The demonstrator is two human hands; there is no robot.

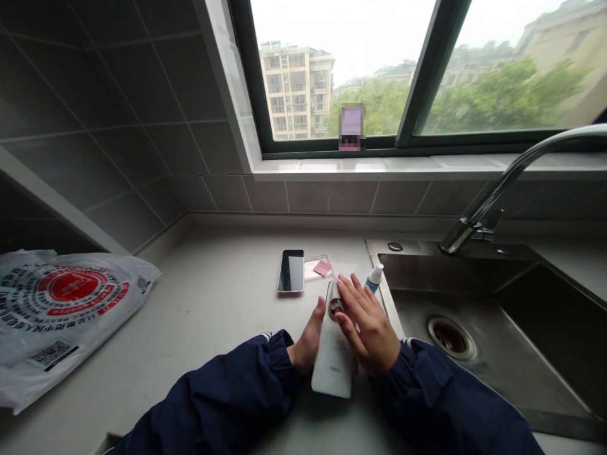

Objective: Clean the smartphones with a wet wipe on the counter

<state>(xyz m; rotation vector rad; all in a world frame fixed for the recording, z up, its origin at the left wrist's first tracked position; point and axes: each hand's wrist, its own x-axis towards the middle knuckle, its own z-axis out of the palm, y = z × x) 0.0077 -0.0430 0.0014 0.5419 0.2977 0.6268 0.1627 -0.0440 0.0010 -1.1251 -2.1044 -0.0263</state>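
White phone (333, 370), between hands (307, 338), right hand (371, 325) overlapping

Pale daylight comes through the sliding window (428, 76), its sky (351, 25) nearly blown out to white, while the room is dim — the gray wall tiles (123, 95) at left sink into heavy shadow. Bright streaks run along the chrome faucet (488, 189), and the tiled windowsill (341, 165) shines. The white OPPO smartphone's (334, 354) logo is soft but readable. Wide-angle stretching pulls at the plastic bag (71, 303) — and a pixelated patch (351, 126) covers one spot by the glass.
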